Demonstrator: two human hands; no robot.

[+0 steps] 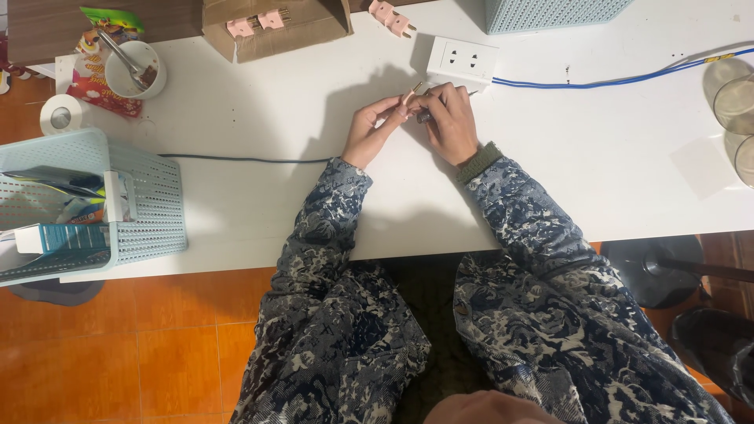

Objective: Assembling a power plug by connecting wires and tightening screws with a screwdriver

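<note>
My left hand (369, 129) pinches a small pink plug (408, 101) between its fingertips, just above the white table (314, 204). My right hand (449, 122) is closed around a small dark metal tool (425, 117) whose tip meets the plug. Both hands sit close together right in front of a white socket box (462, 61) with blue wires (597, 80) running to the right. Another pink plug (392, 17) lies on the table behind it, and more pink plugs (257, 24) rest on a cardboard box (275, 27).
A light blue perforated basket (145, 200) with packets stands at the left table edge. A cup with a spoon (133, 69) and a tape roll (60, 114) lie at far left. A black cable (236, 159) crosses the table. Glass jars (734, 102) stand at right.
</note>
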